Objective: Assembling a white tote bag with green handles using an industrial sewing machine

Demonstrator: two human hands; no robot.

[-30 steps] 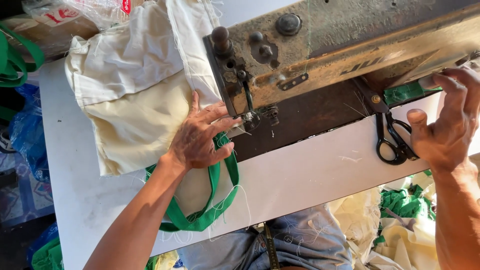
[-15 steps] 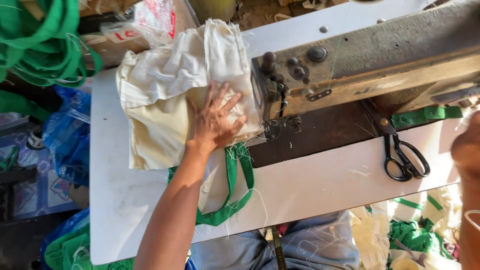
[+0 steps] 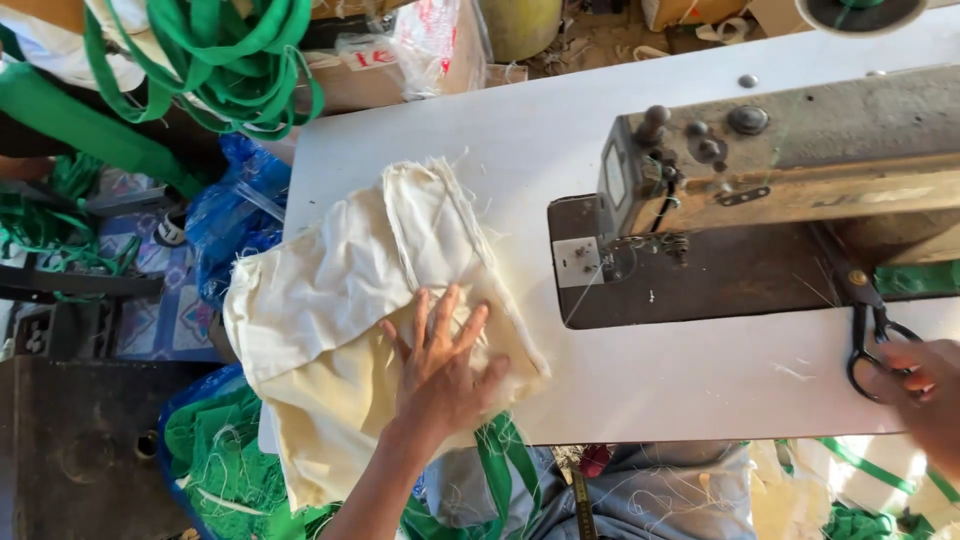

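The cream cloth piece (image 3: 340, 330) lay in rumpled folds on the left part of the white counter (image 3: 500, 150), its lower end hanging off the near edge toward six o'clock. Frayed threads stood out along its seams. The left hand (image 3: 440, 375) rested flat on the cloth's right half, palm down, fingers (image 3: 420, 315) spread apart and pointing toward twelve o'clock, pinching nothing. At three o'clock from the cloth stood the old sewing machine (image 3: 790, 160), its needle end (worn and dull-coloured) just beside the cloth's right edge, above the dark machine bed (image 3: 700, 285). Farther toward three o'clock, near the counter's right end, lay black scissors (image 3: 870, 330), handles toward the near edge. The right hand (image 3: 925, 390) lay on the handle loops, touching them; it was blurred, so I cannot tell whether its fingers were curled through the loops or only resting on them. A green strap (image 3: 915, 278) showed by the machine just beyond the scissors. At six o'clock from the cloth, below the counter edge, green strap loops (image 3: 495, 470) hung over the person's lap. At ten to eleven o'clock, off the counter, a bundle of green straps (image 3: 230, 60) was heaped, with a blue plastic bag (image 3: 235, 215) beneath it. At seven o'clock, a pile of green fabric (image 3: 220, 460) lay on the floor.
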